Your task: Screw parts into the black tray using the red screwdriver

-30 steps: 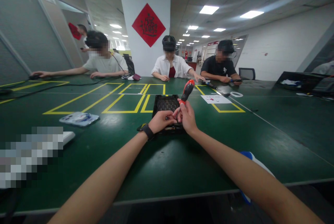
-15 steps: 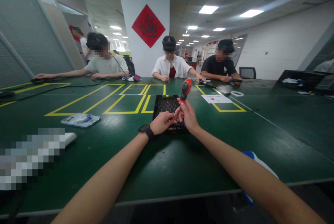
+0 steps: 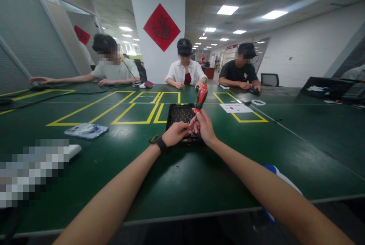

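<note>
My right hand (image 3: 206,128) grips a red and black screwdriver (image 3: 202,98) by its shaft end, the handle tilted up and slightly right. Its shaft points down between my two hands. Fingers of my left hand (image 3: 176,133) are pinched together beside the shaft's tip; whatever is between them is too small and hidden to make out. Both hands are over the near part of a black, open, box-like case (image 3: 178,112) with a patterned inside, lying on the table. My hands cover its near right portion.
The green table (image 3: 176,184) bears yellow tape outlines. A phone (image 3: 86,130) lies left, a printed white sheet (image 3: 236,108) and a white ring (image 3: 258,102) right. A blue and white object (image 3: 281,176) is near the front edge. Three people sit opposite.
My hands and the screwdriver stay almost in place, the handle shifting slightly. Across the table, the middle person's hand has drawn back from the right; the left person's arm reaches further left.
</note>
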Demonstrator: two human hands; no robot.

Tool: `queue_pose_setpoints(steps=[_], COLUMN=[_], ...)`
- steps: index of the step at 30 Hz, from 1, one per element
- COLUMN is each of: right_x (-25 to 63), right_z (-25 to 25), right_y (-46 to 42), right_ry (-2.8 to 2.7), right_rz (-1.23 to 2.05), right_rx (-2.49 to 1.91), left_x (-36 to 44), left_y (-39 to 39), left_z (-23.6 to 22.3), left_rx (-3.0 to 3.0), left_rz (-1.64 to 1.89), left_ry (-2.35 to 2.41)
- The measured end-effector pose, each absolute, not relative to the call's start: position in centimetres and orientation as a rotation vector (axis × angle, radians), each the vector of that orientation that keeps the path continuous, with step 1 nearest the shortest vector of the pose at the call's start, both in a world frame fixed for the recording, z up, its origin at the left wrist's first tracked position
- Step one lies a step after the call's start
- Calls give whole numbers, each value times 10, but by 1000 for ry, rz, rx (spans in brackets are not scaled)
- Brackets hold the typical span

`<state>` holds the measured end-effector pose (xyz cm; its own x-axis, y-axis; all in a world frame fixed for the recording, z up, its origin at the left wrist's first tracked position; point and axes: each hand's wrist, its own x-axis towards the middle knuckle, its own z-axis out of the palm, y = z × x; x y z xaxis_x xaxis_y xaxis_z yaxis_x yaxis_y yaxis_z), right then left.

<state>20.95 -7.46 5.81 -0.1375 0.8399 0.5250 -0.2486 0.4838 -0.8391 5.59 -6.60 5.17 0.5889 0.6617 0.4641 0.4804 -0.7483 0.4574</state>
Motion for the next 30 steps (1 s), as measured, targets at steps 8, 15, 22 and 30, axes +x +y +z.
queue_pose_setpoints(steps=[8, 15, 22, 30], right_x=[207, 209, 208, 207], right_z=[58, 55, 57, 58], right_y=[-77, -74, -77, -77], right_ry=[-1411, -1426, -1437, -1429], right_rz=[984, 1056, 984, 981], right_rx=[-560, -554, -552, -569], left_x=[57, 55, 57, 57], left_y=[-65, -69, -67, -64], left_z=[48, 54, 52, 49], left_rx=[2416, 2417, 2406, 2378], left_rz=[928, 857, 911, 926], left_ry=[1047, 877, 960, 1030])
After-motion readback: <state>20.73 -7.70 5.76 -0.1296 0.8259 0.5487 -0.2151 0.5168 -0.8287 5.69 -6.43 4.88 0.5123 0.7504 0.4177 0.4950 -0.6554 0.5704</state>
